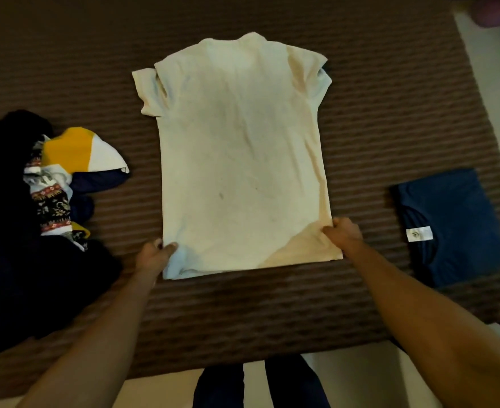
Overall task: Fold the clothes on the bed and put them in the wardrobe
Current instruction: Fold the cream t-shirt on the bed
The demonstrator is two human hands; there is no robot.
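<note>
Bedspread (375, 113), brown and ribbed with pale stripes, covers the whole bed, and right in the middle lies the cream short-sleeved cotton T-shirt (240, 160), spread flat with its collar at the far end and its hem toward the person. The sleeves stick out a little on both sides, the cloth faintly creased and marked. The left hand (156, 256) has the near left hem corner, thumb on top and fingers curled under the edge, pinching the fabric. The right hand (343, 232) does the same at the right hem corner, fingers bunched tight on the cloth. Both bare forearms reach in from the foot of the bed.

Off to the left sits an unsorted heap of clothes (36, 216): dark navy pieces, a yellow-and-white garment (81, 151) on top, and a strip of patterned red, black and white fabric (53, 201). On the right, well apart from the shirt, rests a folded dark blue T-shirt (455, 225), neckline up, its white label (419, 233) showing. Dark trouser legs (260, 384) stand at the bed's edge.
</note>
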